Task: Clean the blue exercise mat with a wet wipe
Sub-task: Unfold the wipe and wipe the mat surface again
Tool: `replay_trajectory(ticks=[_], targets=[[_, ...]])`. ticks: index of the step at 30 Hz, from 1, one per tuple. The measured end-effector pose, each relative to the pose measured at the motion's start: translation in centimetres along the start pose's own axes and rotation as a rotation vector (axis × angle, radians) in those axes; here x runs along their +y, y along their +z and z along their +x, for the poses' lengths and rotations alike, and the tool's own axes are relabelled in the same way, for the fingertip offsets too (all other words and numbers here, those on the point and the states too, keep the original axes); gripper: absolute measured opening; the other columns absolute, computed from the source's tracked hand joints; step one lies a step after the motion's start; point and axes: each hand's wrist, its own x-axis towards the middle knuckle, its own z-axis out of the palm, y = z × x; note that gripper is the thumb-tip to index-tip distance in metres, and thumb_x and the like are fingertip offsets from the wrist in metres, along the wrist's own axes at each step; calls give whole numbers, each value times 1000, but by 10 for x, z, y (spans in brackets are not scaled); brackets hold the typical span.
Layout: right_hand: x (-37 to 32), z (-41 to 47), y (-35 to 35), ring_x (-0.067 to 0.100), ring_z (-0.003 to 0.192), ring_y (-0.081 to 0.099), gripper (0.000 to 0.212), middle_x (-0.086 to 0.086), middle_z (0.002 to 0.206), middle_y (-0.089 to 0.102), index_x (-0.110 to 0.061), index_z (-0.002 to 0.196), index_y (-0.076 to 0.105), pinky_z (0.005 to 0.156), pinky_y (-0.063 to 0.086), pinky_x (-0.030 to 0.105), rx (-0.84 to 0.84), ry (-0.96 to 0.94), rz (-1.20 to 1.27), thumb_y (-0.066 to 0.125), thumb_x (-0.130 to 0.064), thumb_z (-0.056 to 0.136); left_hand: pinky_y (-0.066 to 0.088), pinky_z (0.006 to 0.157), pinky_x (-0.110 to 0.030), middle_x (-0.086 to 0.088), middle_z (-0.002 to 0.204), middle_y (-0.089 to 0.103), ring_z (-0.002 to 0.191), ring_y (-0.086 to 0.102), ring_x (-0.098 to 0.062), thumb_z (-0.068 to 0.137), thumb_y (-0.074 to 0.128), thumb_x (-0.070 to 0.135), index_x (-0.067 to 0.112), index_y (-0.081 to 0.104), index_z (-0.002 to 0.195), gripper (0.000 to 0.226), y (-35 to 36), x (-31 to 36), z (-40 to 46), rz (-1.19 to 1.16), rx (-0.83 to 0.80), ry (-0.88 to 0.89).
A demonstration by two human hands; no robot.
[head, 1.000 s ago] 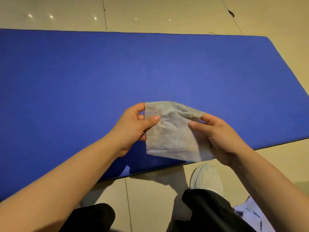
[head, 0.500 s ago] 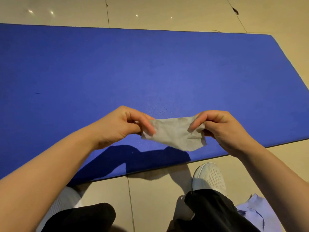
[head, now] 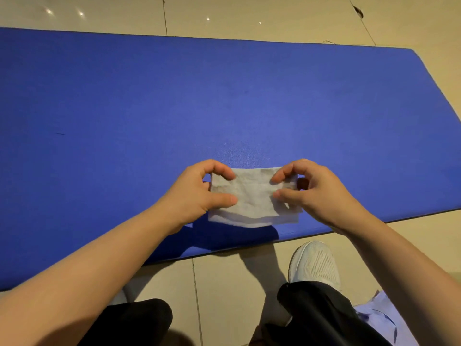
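- Nearest to me, below both forearms, are my two knees in black trousers (head: 321,315), and one white mesh shoe (head: 314,263) shows under my right wrist, resting on the tiled floor.
- Just right of that shoe, at the lower corner, lies one piece of pale lilac cloth (head: 381,318).
- Next out, my left hand (head: 197,193) pinches the left end of the single wet wipe (head: 252,198), thumb on the near side and fingers curled over the far edge.
- My right hand (head: 316,193) pinches the right end the same way, thumb and forefinger closed on the sheet.
- One wipe only, stretched flat between my two hands and folded so that a lower layer shows along its near edge; I cannot tell whether it touches the surface beneath.
- Under and beyond both hands spreads the one blue exercise mat (head: 224,96), running out past my left hand to the frame's edge.
- Farthest off, beyond the mat, is beige floor (head: 249,16) with tile seams and four small light reflections.
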Motion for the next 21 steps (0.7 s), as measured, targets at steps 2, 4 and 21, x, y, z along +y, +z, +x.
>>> replay_trajectory(ticks=[2, 4, 21], targets=[[-1, -1, 0, 10, 83, 53, 27, -7, 100, 57, -30, 90, 65, 71, 44, 15, 26, -72, -155, 76, -8, 79, 56, 78, -27, 10, 111, 62, 85, 67, -16, 75, 81, 7, 31, 63, 99, 39, 5, -1, 0, 71, 54, 58], [-2, -4, 5, 8, 79, 50, 27, -9, 97, 52, -22, 99, 65, 68, 43, 15, 104, -171, -372, 70, -3, 80, 49, 75, -15, 16, 112, 56, 78, 57, -2, 75, 81, 9, 32, 62, 109, 45, 9, -2, 0, 198, 131, 153], [36, -4, 56, 25, 79, 55, 8, 0, 80, 60, -15, 87, 61, 62, 35, 32, 84, 131, -320, 60, -18, 93, 57, 88, -37, 15, 140, 39, 101, 69, -14, 90, 52, -13, 58, 24, 133, 87, 28, -28, -13, -39, -292, -38]])
